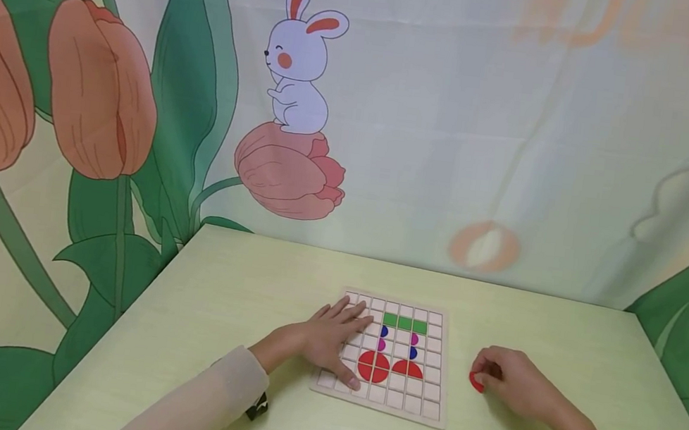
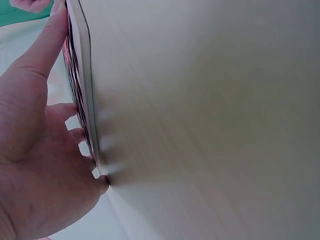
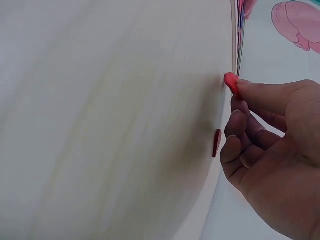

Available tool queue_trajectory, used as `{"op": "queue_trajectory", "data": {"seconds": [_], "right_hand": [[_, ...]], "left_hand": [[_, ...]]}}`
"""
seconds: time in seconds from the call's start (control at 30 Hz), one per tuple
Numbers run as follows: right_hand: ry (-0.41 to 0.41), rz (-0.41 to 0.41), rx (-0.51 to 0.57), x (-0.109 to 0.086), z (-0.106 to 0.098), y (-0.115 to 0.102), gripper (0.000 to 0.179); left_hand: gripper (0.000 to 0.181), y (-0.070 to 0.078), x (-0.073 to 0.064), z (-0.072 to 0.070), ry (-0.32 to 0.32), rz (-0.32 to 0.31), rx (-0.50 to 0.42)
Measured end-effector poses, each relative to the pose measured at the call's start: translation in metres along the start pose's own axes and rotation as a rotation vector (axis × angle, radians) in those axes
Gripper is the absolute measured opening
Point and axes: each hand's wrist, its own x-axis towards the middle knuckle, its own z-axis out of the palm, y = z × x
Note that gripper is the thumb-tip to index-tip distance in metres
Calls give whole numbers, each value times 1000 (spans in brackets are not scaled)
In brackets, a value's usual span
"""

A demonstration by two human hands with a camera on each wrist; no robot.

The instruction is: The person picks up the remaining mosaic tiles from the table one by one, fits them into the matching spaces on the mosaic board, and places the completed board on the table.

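Observation:
A square wooden grid board (image 1: 431,389) lies on the table, with green squares (image 1: 405,323), small blue and pink half-rounds, a full red circle (image 1: 373,366) of quarter pieces and a red half circle (image 1: 408,369). My left hand (image 1: 330,339) rests spread over the board's left side, thumb near the red circle. To the right of the board, my right hand (image 1: 520,382) pinches a red piece (image 3: 231,84) between thumb and fingertips, just above the table. Below those fingers in the right wrist view, a second dark red piece (image 3: 216,143) sits on the table; the head view hides it.
The pale table (image 1: 236,266) runs back to a curtain (image 1: 403,144) printed with tulips and a white rabbit. Dark bands (image 1: 257,407) show at the sleeve cuffs.

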Motion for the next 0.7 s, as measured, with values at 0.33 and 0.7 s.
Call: {"op": "queue_trajectory", "data": {"seconds": [0.33,0.7], "right_hand": [[9,56,83,13,8,-11,12],[2,28,110,31,21,-29,10]], "left_hand": [[125,1,-1,0,-2,-4,7],[125,0,-1,0,0,7,3]]}}
